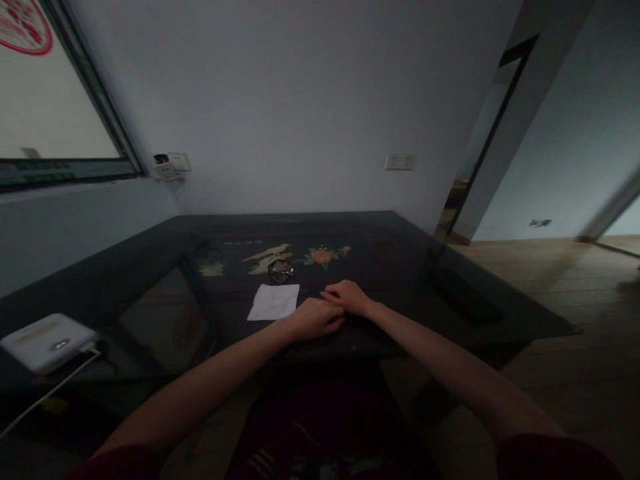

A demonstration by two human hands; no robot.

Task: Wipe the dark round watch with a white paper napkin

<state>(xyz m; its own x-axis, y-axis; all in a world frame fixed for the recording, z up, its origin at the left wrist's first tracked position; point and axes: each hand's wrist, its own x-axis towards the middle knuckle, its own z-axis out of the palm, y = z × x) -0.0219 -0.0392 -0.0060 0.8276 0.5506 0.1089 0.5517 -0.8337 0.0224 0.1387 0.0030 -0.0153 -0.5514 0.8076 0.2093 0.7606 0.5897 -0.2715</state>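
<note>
At the far left a window (55, 100) fills the wall, its dark frame running down to the sill. Below it, on the left edge of the dark glass counter (150, 267), lies a white box (47, 341) with a white cable (50, 393) leading off its right end toward the near edge. A socket (173, 165) sits in the wall corner above the counter's far left.

Near the middle of the counter a white paper (274, 301) lies flat. Just behind it, touching or almost touching its far edge, stands a small shiny metal thing (281, 270), too dim to tell more. It sits on a bird and flower inlay (300, 257).

Just right of the paper, the left hand (315, 319) rests palm down, fingers loosely bent, its knuckles close to the paper's near right corner but not on it. The right hand (347, 297) lies against it, fingertips touching the left hand's back. Both hands are together and grasp nothing that shows.

Further right a dark oblong thing (465, 297) lies on the counter, well apart from the hands. Above it are a wall socket (401, 161) and a doorway (493, 133).
</note>
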